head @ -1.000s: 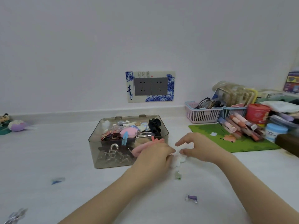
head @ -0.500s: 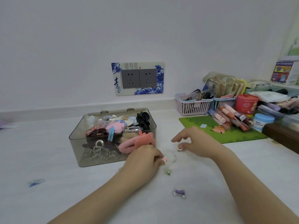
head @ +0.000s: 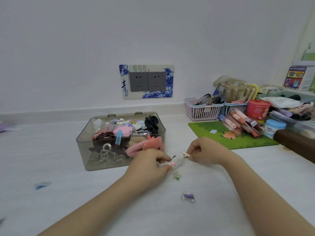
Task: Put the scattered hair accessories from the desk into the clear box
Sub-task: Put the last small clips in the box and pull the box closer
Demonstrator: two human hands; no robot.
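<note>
- Nearest the camera, a small purple bow clip [head: 188, 197] is seen lying loose on the desk [head: 255, 193], apart from both hands — it is judged to be still outstanding.
- To the near left, a blue clip [head: 41, 185] is left on the bare surface, well apart from the box; a blurred item at the far left edge cannot be identified.
- Just beyond the bow, a little green clip [head: 177, 176] is seen on the desk just beside the left hand, not yet picked up.
- The left hand [head: 150, 165] is curled, and a small white-and-pink clip [head: 167, 163] is pinched at its fingertips; a pink plush clip [head: 144, 147] shows above the knuckles, at the box's near right corner, though whether it is gripped or resting on the box cannot be told.
- The right hand [head: 206, 150] is closed in a pinch on a tiny pale clip [head: 185, 153], held just off the surface between the two hands.
- Behind the hands, the clear box [head: 81, 150] stands open and is already well filled — metal claw clips at the front, plush and fabric pieces and a black claw clip further back.
- By this reckoning the task is judged well advanced: most pieces are in, the held pieces are about to be dropped in, and at least three loose ones remain to be gathered.
- Farther right, a green mat [head: 213, 128], pink baskets [head: 202, 110] and assorted cosmetics are seen; these are not judged to be part of the job.
</note>
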